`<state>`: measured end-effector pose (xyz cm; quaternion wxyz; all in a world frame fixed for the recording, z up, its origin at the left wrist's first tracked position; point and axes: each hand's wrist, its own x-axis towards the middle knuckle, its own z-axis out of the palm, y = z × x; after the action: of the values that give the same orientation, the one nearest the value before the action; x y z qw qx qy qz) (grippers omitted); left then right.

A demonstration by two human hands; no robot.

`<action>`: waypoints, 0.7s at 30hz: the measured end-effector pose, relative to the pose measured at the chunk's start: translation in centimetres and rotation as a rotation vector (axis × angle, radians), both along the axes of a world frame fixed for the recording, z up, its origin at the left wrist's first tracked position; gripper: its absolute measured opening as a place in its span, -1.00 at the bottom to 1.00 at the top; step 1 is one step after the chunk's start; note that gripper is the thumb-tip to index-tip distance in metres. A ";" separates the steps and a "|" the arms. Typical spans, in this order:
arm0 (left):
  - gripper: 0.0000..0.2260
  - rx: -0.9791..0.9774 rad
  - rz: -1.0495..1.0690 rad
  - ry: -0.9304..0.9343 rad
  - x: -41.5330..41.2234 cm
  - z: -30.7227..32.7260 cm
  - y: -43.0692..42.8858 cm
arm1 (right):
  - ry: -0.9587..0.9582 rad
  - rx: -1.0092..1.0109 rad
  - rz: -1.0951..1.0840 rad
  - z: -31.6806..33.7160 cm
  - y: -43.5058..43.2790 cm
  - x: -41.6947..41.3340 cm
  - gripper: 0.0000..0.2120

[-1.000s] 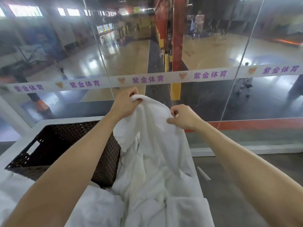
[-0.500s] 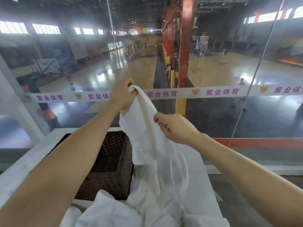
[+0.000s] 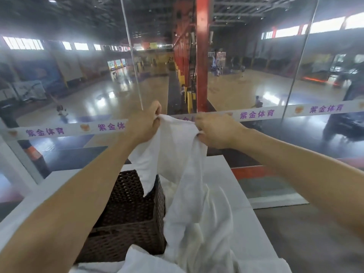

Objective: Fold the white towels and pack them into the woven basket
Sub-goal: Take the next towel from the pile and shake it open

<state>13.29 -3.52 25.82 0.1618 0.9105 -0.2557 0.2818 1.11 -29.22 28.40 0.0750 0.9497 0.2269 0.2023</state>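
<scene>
Towel [image 3: 185, 174] held up at arm's length: I grip its top edge with both hands in front of a glass wall [image 3: 78, 95], the cloth hanging down in loose, twisted folds toward the white table [image 3: 226, 174]. My left hand [image 3: 144, 123] is closed in a fist around one end of the edge, fingers curled over the bunched cloth. My right hand [image 3: 216, 131] pinches the edge a short way along, thumb under and fingers folded over, so both are shut on the same towel and nearly level with each other. The span between them is short and slack.

To fold well from here, I judge I should slide my hands apart along the hem until each finds a true corner, then shake the cloth flat so it hangs square before bringing corner to corner. Its lower part looks tangled with more white towels [image 3: 137, 261] heaped at the near edge of the table, so I would lift it clear first; folding it twisted would give a lumpy bundle.

The basket [image 3: 128, 223], dark brown and woven, sits on the table below my left forearm, just left of the hanging towel; one flap of cloth drapes across its far right corner. What I can see of its inside looks bare, so packing has, by my reckoning, barely begun.
</scene>
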 end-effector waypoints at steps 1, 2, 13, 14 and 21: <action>-0.83 0.023 -0.023 -0.018 -0.1 -1.3 0.1 | 0.020 0.079 -0.053 0.7 -0.1 0.5 -0.95; -0.80 0.047 -0.059 -0.053 -0.2 -2.9 0.0 | 0.017 0.127 -0.101 1.3 -0.3 1.2 -0.90; -0.48 -0.497 -0.344 0.467 -7.3 -13.5 -8.6 | 0.022 0.122 -0.097 1.9 -2.4 2.5 -0.60; -0.41 -0.528 -0.362 0.498 -7.7 -13.9 -9.1 | 0.015 0.134 -0.086 1.8 -2.8 2.5 -0.58; -0.62 -0.291 -0.207 0.480 -7.4 -17.0 -11.6 | 0.013 0.294 -0.075 1.4 -7.1 1.9 -0.77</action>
<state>5.92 -15.08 8.86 0.3742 0.8875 -0.2584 0.0743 3.02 -36.30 29.77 -0.0590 0.9596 0.1595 0.2242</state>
